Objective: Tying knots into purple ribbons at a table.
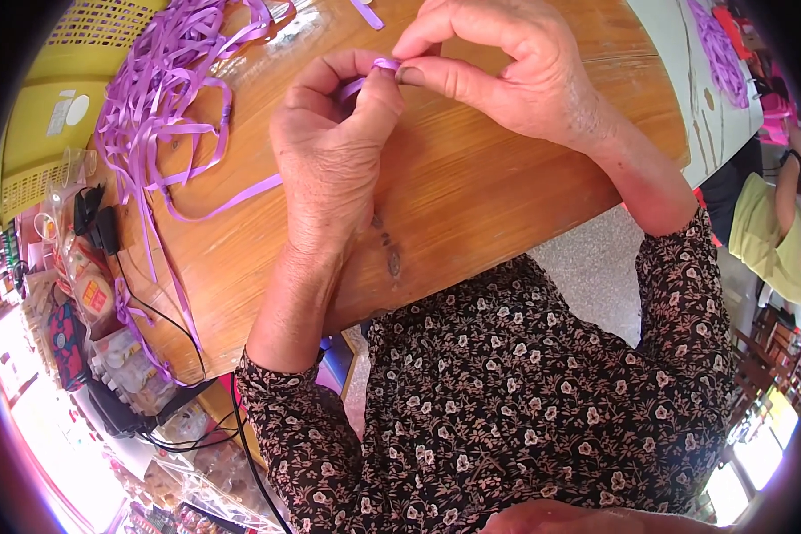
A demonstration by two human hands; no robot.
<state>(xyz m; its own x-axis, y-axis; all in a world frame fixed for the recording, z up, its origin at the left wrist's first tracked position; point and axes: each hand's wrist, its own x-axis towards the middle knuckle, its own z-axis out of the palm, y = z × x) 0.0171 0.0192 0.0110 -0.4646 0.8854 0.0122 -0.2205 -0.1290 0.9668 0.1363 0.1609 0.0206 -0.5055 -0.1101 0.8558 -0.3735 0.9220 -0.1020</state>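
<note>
We look down on two bare hands working near the top centre of the frame, above a varnished orange-brown wooden table (507, 200). The left hand (334, 133) grasps a small folded piece of narrow, flat purple ribbon (385, 63) between thumb and forefinger, its other fingers curled inward. The right hand (516, 80) reaches in from the upper right, thumb and forefinger almost meeting at the ribbon's edge; we cannot tell whether they grip it.

We find a tangled heap of purple ribbon (165, 89) at the upper left, one strand running toward the left wrist. It lies against a yellow-green plastic basket (36, 147) with perforated sides. At the upper right, we see a second purple bundle (719, 55) on a white, dark-veined tabletop (699, 116). Below it, near the right rim, is another person in a pale yellow top (765, 240).
</note>
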